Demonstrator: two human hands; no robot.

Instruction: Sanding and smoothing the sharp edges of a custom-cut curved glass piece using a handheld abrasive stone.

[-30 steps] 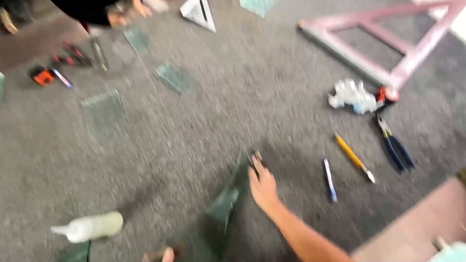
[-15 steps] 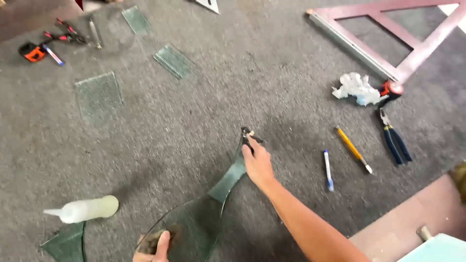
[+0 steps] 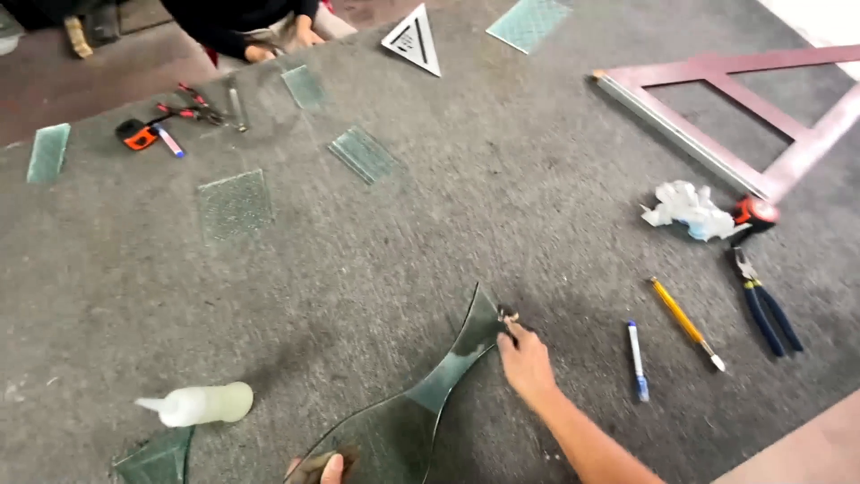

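Left hand (image 3: 321, 467) at 6 o'clock presses down on the curved glass piece (image 3: 421, 403); its grip is cut off by the frame, so can't tell. Right hand (image 3: 527, 363) is pinched shut on a small cutter (image 3: 508, 317) at the glass's far tip, arm stretched toward 12. Looks like the scoring is nearly run out. Marker (image 3: 637, 360) and pliers (image 3: 763, 305) sit off at 3.

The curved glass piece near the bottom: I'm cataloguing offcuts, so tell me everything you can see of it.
The curved glass piece is clear with a greenish tint, flat on the grey carpeted table. It is wide at the bottom edge of the picture, narrows to a waist, then flares to a pointed tip. Its edges sweep in concave curves. The right hand meets its upper right edge with a small tool; the left hand presses on its lower end. No cracks show.
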